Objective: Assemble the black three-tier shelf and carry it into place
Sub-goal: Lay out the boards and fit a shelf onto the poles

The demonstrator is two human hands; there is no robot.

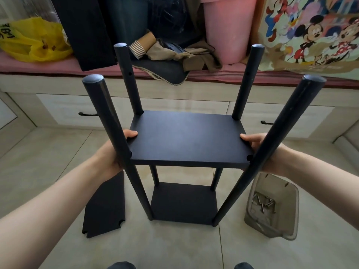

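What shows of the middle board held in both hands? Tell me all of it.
The middle board is a flat, matte black rectangle lying about level. Notches at its corners sit against four round black posts, above the bottom board. The left hand grips its left edge, the right hand its right edge, thumbs on top. Nothing lies on it.

Two bare forearms are seen, the left forearm [58, 193] and the right forearm [314, 171], each left uncovered as far as the edge of the view. The left hand [110, 154] and the right hand [254, 142] are likewise shown ungloved. At the bottom edge two dark grey rounded shapes [121, 265] are glimpsed; whether footwear or clothed knees cannot be told
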